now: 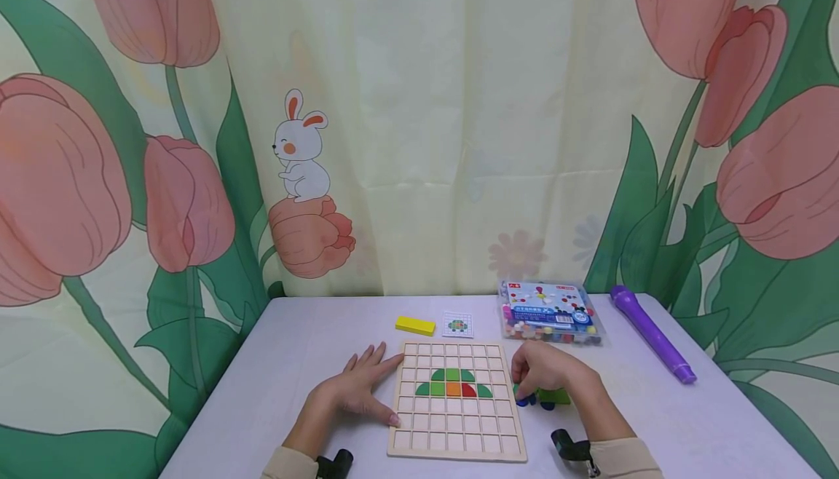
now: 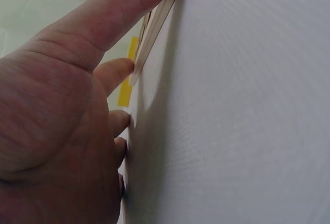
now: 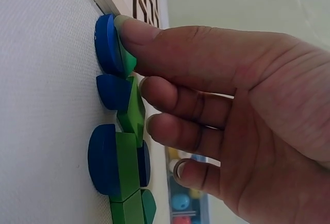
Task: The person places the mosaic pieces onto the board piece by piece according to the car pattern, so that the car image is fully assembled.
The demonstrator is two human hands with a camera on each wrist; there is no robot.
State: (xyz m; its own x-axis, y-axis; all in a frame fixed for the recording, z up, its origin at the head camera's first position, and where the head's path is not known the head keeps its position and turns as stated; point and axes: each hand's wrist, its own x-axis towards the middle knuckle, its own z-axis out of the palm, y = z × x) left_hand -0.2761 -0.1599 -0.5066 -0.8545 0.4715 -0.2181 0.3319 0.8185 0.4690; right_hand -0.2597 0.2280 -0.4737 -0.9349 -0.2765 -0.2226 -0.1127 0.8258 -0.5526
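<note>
Through the head camera I have the board point(image 1: 472, 422) flat on the white table point(image 1: 262, 362), between the two hands. The left hand point(image 1: 357, 386) is spread and grips nothing; its thumb rests on the board's lower left edge and its index finger meets the upper left side. The right hand point(image 1: 547, 368) is just beyond the board's right edge, fingers curled. On the right wrist view I see its thumb touching a green piece point(image 3: 128, 59) that lies against a blue piece point(image 3: 106, 41); the index finger is hidden, so I cannot tell whether the green piece is pinched. More blue and green pieces lie just beside them, under the hand.

On the board, green pieces surround an orange square point(image 1: 453, 389) and a red piece point(image 1: 468, 390). Behind it I see a yellow block point(image 1: 415, 326), a card point(image 1: 457, 325) and a bead box point(image 1: 552, 311); a purple tube point(image 1: 652, 333) lies farther right.
</note>
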